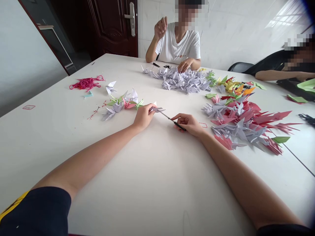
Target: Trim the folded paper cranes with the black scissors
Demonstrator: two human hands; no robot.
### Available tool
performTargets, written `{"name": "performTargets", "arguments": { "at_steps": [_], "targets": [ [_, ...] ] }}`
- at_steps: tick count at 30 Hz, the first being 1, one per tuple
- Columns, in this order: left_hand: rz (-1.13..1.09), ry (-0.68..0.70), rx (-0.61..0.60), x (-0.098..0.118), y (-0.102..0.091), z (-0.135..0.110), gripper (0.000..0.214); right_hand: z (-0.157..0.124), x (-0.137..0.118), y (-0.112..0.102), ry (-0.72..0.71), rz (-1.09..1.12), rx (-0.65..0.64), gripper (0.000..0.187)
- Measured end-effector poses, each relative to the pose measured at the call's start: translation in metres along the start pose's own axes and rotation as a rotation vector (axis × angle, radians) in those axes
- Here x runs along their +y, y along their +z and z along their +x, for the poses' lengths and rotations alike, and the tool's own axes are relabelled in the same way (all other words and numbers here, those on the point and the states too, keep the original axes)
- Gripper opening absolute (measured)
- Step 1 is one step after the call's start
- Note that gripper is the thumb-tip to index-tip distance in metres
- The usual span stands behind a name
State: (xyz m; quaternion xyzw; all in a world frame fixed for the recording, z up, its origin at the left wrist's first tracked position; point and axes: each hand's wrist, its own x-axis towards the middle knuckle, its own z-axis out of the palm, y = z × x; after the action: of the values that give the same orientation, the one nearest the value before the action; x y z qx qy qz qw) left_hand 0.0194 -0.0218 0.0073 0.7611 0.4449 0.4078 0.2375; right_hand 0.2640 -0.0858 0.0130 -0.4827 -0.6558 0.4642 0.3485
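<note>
Between the fingertips of my left hand (144,116) is a pale lilac paper crane (157,109). My right hand (189,124) is closed around the black handle of a thin metal-shafted tool (167,116); its exact kind is unclear. The tool's narrow tip meets the crane, and how far it goes in is hidden. Left of my left hand lies a small group of folded cranes, among them a pink crane (128,103), a green crane (139,104) and a lilac crane (112,111). Tiny red beads (94,113) are scattered beside them.
A bundle of magenta cord (86,83) lies at the left. A heap of lilac cranes (185,80) is at the far side, where a person in a white shirt (182,44) sits. Mixed red and lilac cranes (248,121) cover the right. Another person's forearm (275,76) rests there.
</note>
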Motion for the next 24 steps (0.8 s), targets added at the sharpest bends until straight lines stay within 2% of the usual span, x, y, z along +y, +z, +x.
{"name": "performTargets", "arguments": {
  "at_steps": [24],
  "targets": [
    [-0.052,0.033,0.06,-0.0061,0.004,0.0005,0.02,0.0012,0.0049,-0.0024,0.002,0.069,-0.009,0.038]
  ]
}}
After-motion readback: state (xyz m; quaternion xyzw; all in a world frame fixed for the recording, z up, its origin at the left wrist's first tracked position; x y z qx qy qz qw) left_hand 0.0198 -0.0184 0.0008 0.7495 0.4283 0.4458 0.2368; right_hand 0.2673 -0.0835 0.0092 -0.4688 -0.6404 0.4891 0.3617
